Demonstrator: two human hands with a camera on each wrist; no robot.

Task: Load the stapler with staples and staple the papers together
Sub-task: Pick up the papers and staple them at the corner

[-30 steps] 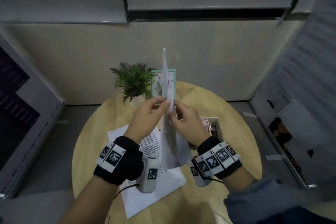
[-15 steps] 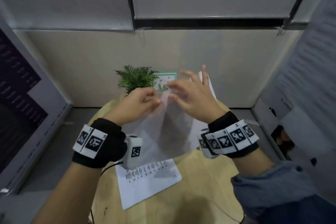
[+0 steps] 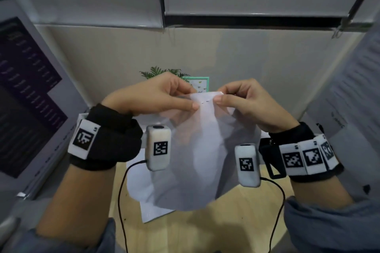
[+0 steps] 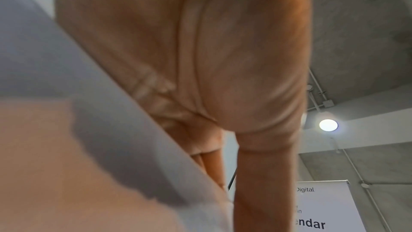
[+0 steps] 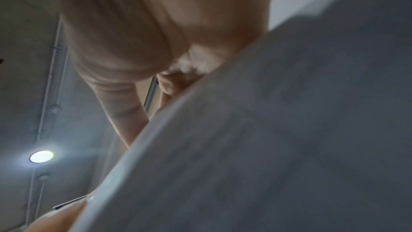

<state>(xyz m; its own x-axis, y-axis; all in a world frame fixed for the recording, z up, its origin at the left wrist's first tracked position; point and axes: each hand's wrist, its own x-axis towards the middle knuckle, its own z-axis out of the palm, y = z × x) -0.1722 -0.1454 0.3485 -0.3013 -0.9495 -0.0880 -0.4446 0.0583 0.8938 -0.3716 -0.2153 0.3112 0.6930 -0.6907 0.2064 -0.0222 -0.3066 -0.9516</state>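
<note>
I hold the white papers (image 3: 197,156) up in front of me above the round wooden table (image 3: 236,224). My left hand (image 3: 160,96) pinches their top edge from the left, my right hand (image 3: 244,98) pinches it from the right. Between the two thumbs, small staples (image 3: 206,101) show near the top corner. The sheets hang down, lit from behind. In the left wrist view the papers (image 4: 67,94) run past my palm (image 4: 200,59); in the right wrist view the papers (image 5: 267,130) cover most of the picture below my right hand (image 5: 156,33). No stapler is in view.
Another sheet (image 3: 152,211) lies on the table under the held papers. A small plant (image 3: 162,73) and a green-framed card (image 3: 200,84) stand at the table's far side. Printed banners stand at left (image 3: 26,98) and right (image 3: 349,98).
The papers went from edge-on and upright to facing me. Both hands rose and came nearer, and the right hand's spread fingers closed into a pinch on the top edge.
</note>
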